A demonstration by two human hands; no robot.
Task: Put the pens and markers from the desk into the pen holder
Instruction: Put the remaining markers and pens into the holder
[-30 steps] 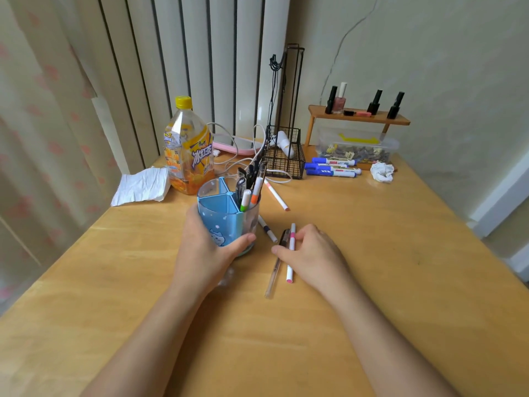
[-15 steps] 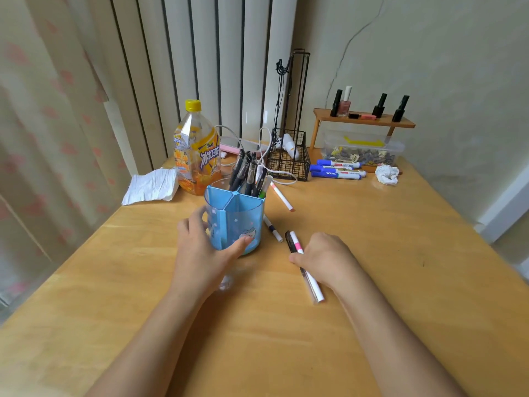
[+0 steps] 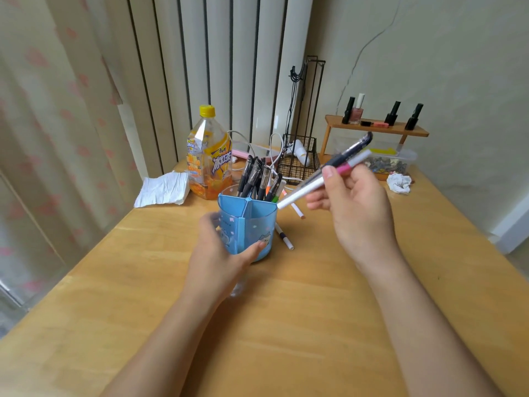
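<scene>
A blue pen holder [image 3: 252,224] stands at the middle of the wooden desk [image 3: 300,325], with several dark pens and markers [image 3: 259,179] upright in its rear compartment. My left hand [image 3: 220,250] wraps around the holder's near side. My right hand [image 3: 355,202] is raised to the right of the holder, gripping two pens together: a white marker with a pink band [image 3: 307,189] and a black-capped pen [image 3: 356,147], their lower ends pointing toward the holder's rim. Two white pens lie on the desk right of the holder, one [image 3: 284,237] close by, one [image 3: 297,211] behind.
An orange drink bottle [image 3: 208,156] and crumpled paper [image 3: 161,190] sit behind left. A black wire basket [image 3: 299,159] with cables stands behind the holder. At back right are a small wooden shelf [image 3: 376,128] with bottles, a clear box [image 3: 386,161] and a tissue wad [image 3: 399,183].
My right hand picked the pink-banded marker and the dark pen up off the desk and lifted them to the right of the holder. My left hand stayed on the holder.
</scene>
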